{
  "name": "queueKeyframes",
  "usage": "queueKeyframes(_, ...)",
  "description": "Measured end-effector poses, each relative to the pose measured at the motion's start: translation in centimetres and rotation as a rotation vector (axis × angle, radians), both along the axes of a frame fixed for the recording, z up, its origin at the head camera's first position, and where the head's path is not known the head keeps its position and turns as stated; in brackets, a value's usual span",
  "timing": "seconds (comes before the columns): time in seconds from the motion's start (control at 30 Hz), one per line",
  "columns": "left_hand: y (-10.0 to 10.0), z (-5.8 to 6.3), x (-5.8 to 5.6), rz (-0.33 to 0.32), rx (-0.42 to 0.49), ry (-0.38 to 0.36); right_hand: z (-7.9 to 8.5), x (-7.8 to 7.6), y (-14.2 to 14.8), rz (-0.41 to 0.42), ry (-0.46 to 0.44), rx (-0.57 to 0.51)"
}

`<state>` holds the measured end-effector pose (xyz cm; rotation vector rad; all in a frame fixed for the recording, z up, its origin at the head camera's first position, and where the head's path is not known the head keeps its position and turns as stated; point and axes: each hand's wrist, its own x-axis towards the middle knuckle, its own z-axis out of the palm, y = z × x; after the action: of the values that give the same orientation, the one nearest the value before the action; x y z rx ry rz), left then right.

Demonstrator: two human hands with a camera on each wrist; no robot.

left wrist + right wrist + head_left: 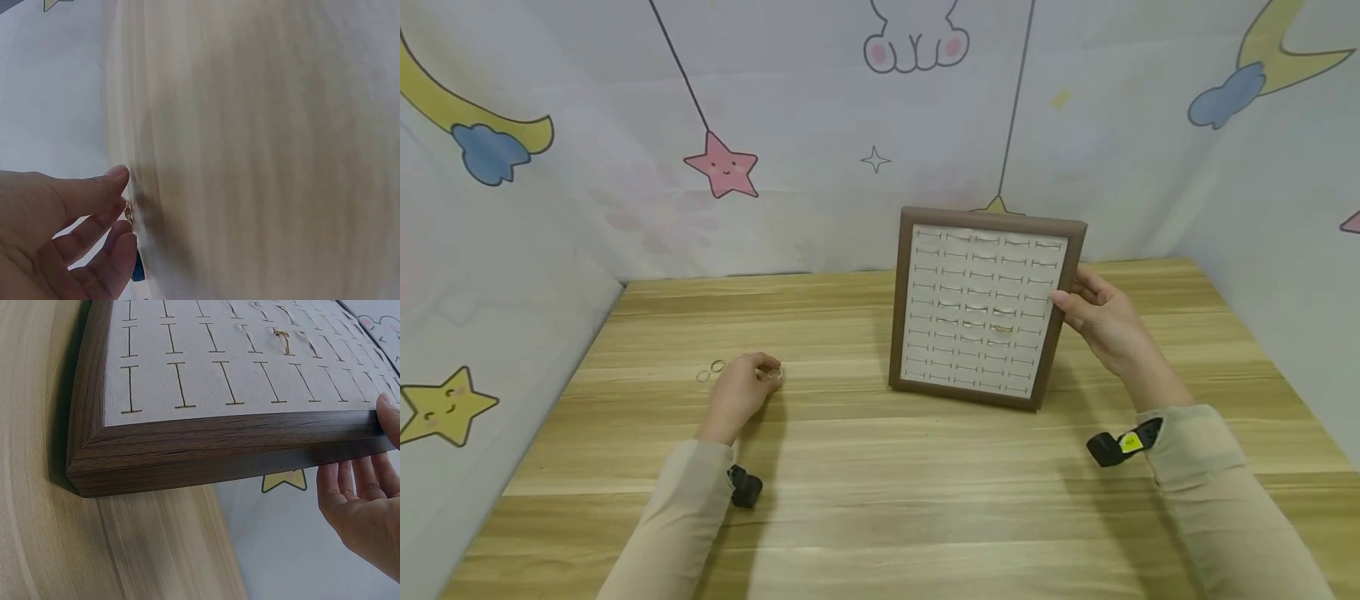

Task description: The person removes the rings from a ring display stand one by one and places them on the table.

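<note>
On the table's left side, my left hand [743,390] is low, its fingertips at a small ring [776,374]. In the left wrist view the thumb and fingers of that hand [69,231] are bent and apart, with a gold-coloured ring [129,212] by the fingertips; no firm pinch shows. My right hand [1108,321] grips the right edge of a brown-framed ring display board [973,312], thumb in front and fingers behind. The board stands tilted on the table, its pale slotted face towards me. A gold ring [283,341] sits in one slot; several others show faintly.
Two more rings, one [718,366] and another [703,376], lie left of my left hand. The wood-grain table [880,483] meets a printed cloth backdrop [820,108] behind and at both sides. A small black camera [745,487] is strapped to my left wrist.
</note>
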<state>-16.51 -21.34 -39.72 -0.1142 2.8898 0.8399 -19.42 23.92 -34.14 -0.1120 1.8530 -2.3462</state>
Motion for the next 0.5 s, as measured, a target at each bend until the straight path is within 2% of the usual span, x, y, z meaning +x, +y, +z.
queueKeyframes(0.5, 0.16, -0.14, -0.05, -0.005, 0.001, -0.016, -0.12, -0.07, 0.03, -0.007, 0.000, 0.002)
